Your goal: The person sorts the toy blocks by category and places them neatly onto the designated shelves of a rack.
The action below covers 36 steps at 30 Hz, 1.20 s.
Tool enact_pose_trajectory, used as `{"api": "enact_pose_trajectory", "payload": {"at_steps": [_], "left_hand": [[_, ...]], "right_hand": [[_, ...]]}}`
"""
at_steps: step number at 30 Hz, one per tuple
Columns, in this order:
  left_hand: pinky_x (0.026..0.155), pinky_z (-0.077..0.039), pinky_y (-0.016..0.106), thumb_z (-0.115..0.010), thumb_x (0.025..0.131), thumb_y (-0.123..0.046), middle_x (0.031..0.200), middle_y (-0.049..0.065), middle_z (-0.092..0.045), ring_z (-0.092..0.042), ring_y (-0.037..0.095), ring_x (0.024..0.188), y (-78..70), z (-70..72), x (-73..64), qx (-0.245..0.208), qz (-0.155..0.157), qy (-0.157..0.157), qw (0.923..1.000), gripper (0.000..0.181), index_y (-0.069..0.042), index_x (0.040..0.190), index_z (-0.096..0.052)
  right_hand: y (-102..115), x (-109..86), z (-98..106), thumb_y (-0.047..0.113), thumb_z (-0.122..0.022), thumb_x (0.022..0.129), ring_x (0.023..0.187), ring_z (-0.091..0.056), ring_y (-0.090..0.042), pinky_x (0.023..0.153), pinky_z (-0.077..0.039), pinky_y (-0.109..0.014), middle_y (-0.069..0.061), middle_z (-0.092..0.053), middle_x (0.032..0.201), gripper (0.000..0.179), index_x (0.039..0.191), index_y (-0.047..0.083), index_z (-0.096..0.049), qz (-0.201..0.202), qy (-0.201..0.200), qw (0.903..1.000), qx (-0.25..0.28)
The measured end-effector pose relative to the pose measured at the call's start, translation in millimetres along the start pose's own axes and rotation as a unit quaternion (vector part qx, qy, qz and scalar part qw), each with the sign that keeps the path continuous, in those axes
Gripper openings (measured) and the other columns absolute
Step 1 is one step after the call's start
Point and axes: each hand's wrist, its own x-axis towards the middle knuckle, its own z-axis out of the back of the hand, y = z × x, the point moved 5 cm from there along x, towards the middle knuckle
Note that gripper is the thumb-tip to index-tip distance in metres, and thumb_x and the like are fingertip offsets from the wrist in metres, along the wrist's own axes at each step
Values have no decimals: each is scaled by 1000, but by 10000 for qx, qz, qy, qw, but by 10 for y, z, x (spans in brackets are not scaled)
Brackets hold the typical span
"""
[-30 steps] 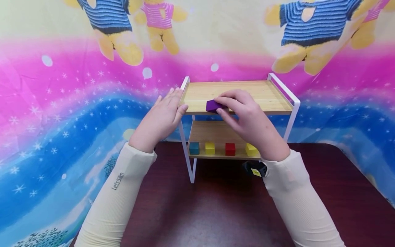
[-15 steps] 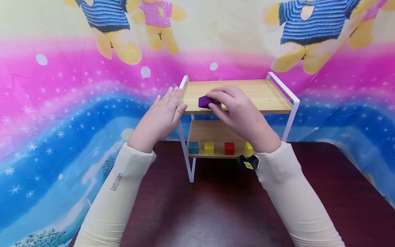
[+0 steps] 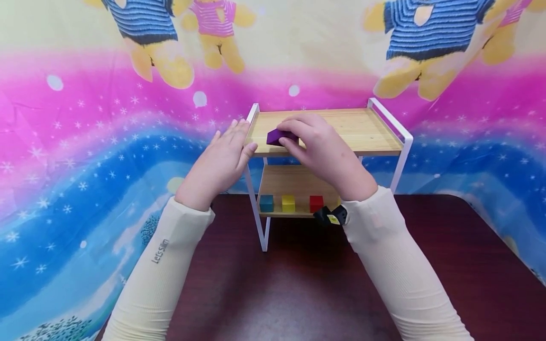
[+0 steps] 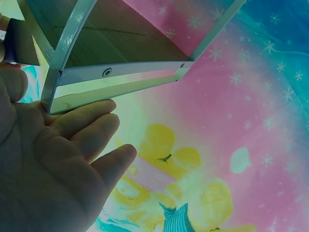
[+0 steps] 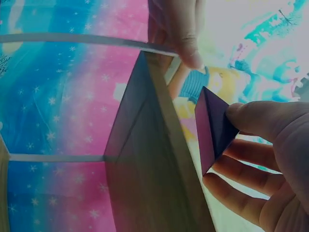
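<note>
My right hand (image 3: 326, 154) pinches a purple triangular block (image 3: 274, 137) between thumb and fingers, over the front left of the rack's wooden top shelf (image 3: 345, 130). In the right wrist view the purple block (image 5: 219, 123) shows its wedge shape, held close above the shelf board (image 5: 166, 96). At the rack's left end, my left hand (image 3: 217, 163) lies with its fingers extended against the white metal rail. The left wrist view has those fingers (image 4: 89, 118) touching the white rail (image 4: 130, 89) from outside.
On the lower shelf (image 3: 286, 177) stand a teal cube (image 3: 266, 203), a yellow cube (image 3: 288, 203) and a red cube (image 3: 316, 203). Another yellow cube is mostly hidden by my right wrist. The rack stands on a dark red table (image 3: 273, 289) before a printed cloth backdrop (image 3: 324, 71).
My right hand has carried the purple block leftward and slightly back over the top shelf, toward the left hand. The left hand stays at the rail.
</note>
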Motion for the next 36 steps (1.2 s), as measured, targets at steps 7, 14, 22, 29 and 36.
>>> {"api": "enact_pose_trajectory", "payload": {"at_steps": [7,14,22,29,36], "left_hand": [[125,-8,51,-35,109,-45,168,10,-20,-11,24,156,1,-3,6,10,29,-10,10000,67,-8,163,-18],[125,-8,51,-34,109,-47,168,10,-19,-10,25,156,8,-10,-1,19,26,-24,10000,68,-9,163,-17],[125,-8,51,-34,109,-48,168,9,-18,-9,24,156,14,-5,9,-25,48,8,10000,68,-10,163,-16],[125,-7,50,-34,109,-47,168,10,-19,-10,24,156,10,-5,12,-9,65,11,10000,68,-9,163,-17],[125,-9,51,-34,109,-46,168,10,-19,-11,24,156,8,3,9,-6,43,-16,10000,68,-9,163,-17]], "right_hand": [[-35,52,-98,8,-73,94,115,-61,-30,101,-53,-40,-17,-69,118,27,119,-3,-72,123,86,9999,18],[-33,108,-153,8,-72,95,116,-60,-31,101,-52,-40,-18,-68,119,27,119,-3,-71,91,49,9999,77],[-24,160,-228,9,-72,95,115,-59,-31,100,-53,-39,-18,-68,119,26,118,-3,-72,168,252,9995,74],[-34,175,-255,7,-71,95,113,-60,-32,100,-52,-39,-18,-68,116,24,116,-4,-73,210,331,9991,130],[-35,174,-278,5,-73,93,114,-61,-33,100,-53,-40,-19,-69,117,26,117,-5,-72,182,432,9987,192]]}}
